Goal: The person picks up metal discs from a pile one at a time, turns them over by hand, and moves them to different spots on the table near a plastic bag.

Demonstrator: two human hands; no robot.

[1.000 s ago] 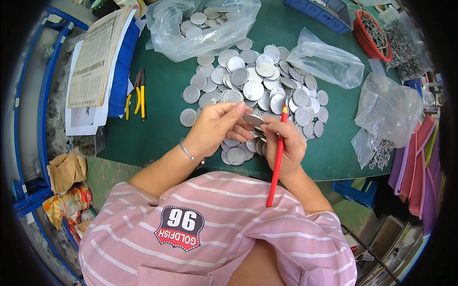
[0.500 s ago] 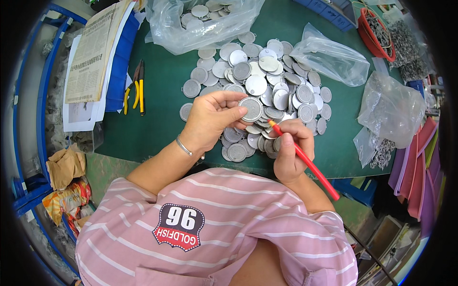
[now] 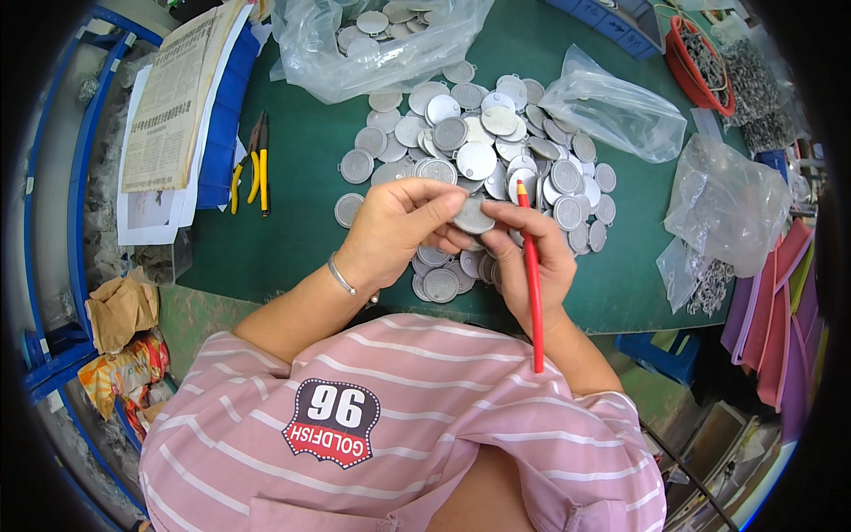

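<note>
The left hand (image 3: 399, 226) is pinching a round grey metal disc (image 3: 474, 215) between thumb and curled fingers, holding it up just above the near edge of the table, while the right hand (image 3: 530, 259) is touching the same disc with its fingertips and gripping a long red pencil (image 3: 530, 284) that is pointing up toward the disc and trailing back over the wrist. A thin silver bangle (image 3: 340, 275) is sitting on the left wrist. Directly beyond and beneath the hands, a loose heap of flat round grey metal discs with small tabs (image 3: 479, 146) is spreading over the green table surface (image 3: 292, 230); they are overlapping too much to count, several dozen at least. Four clear plastic bags are lying around the heap: one at the far edge (image 3: 372, 40) is holding more of the same discs, one crumpled to the right (image 3: 616, 111) is looking nearly flat, a larger one further right (image 3: 731, 199) has contents I cannot tell, and a small one below it (image 3: 696, 279) is holding small metal rings. A red round basket (image 3: 700, 62) is holding small dark metal parts. To the left, one pair of yellow-handled pliers (image 3: 253, 164) is lying beside a folded newspaper (image 3: 173, 97) that is resting on a blue folder (image 3: 222, 124). Crumpled brown paper (image 3: 120, 310) is lying by the blue metal frame (image 3: 84, 142) at the table's left side.
</note>
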